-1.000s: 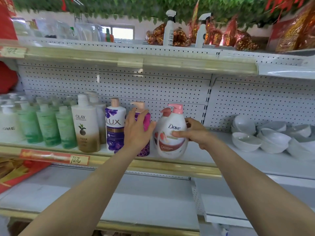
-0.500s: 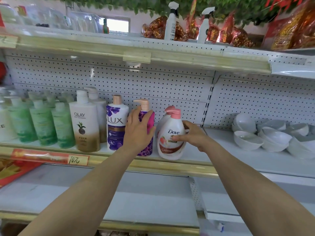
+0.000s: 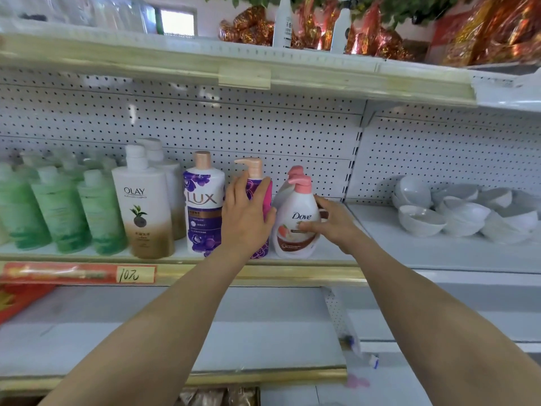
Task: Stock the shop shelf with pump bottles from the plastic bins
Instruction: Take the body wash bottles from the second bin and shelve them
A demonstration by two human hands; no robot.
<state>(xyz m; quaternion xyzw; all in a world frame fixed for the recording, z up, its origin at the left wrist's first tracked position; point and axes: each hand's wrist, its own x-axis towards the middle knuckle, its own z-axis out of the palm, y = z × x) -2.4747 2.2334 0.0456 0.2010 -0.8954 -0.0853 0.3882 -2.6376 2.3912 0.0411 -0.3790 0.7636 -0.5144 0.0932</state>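
On the middle shelf (image 3: 380, 253) a white Dove pump bottle (image 3: 295, 227) with a pink pump stands upright, and my right hand (image 3: 330, 227) grips its right side. A second Dove bottle (image 3: 288, 177) stands right behind it, mostly hidden. To its left stands a purple-and-pink pump bottle (image 3: 259, 183), with my left hand (image 3: 244, 218) wrapped around its front. Further left stand a purple Lux bottle (image 3: 203, 206) and a white-and-brown Olay bottle (image 3: 146, 206). No plastic bins are in view.
Green bottles (image 3: 61, 212) fill the shelf's left end. White bowls (image 3: 465, 212) are stacked on the right section. The upper shelf (image 3: 243, 74) holds spray bottles and red-gold packets. A lower shelf (image 3: 205, 332) lies beneath, with a "10" price tag (image 3: 134, 273) on the gold rail.
The front Dove bottle has been slid back and slightly left, now lined up in front of the second Dove bottle. My left hand has stayed on the purple bottle.
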